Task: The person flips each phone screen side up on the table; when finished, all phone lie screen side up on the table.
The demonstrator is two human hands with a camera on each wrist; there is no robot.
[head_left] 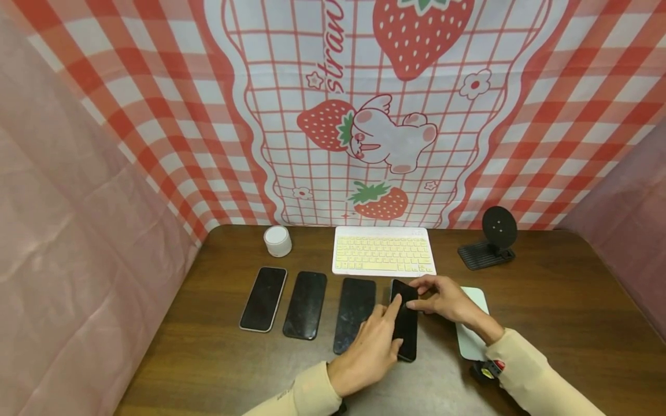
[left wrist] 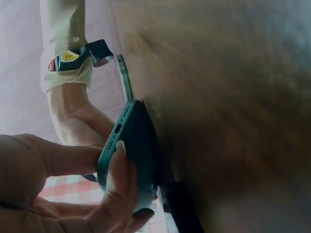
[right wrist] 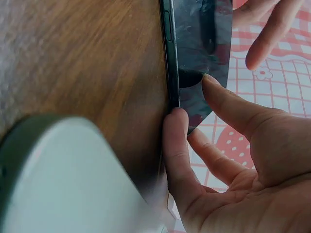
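Observation:
A black smartphone [head_left: 407,335] lies between both hands, its dark screen up. My left hand [head_left: 368,346] grips its lower left side. In the left wrist view, the thumb is on top and curled fingers [left wrist: 119,174] reach against the back, beside the phone's bottom edge [left wrist: 118,128] with its port. My right hand [head_left: 444,297] pinches the upper right part. The right wrist view has that thumb [right wrist: 226,99] touching the glossy screen [right wrist: 201,58] and a finger [right wrist: 176,136] at the side edge. Beneath my right wrist lies a pale green phone [head_left: 472,341].
Left of the held phone lie three dark-screened phones, one white-edged [head_left: 263,299], one black [head_left: 305,305] and one nearest [head_left: 356,306]. Behind them stand a white cylinder [head_left: 278,241], a white keyboard with yellow keys [head_left: 384,251] and a black stand [head_left: 491,240] on the wooden table [head_left: 562,312].

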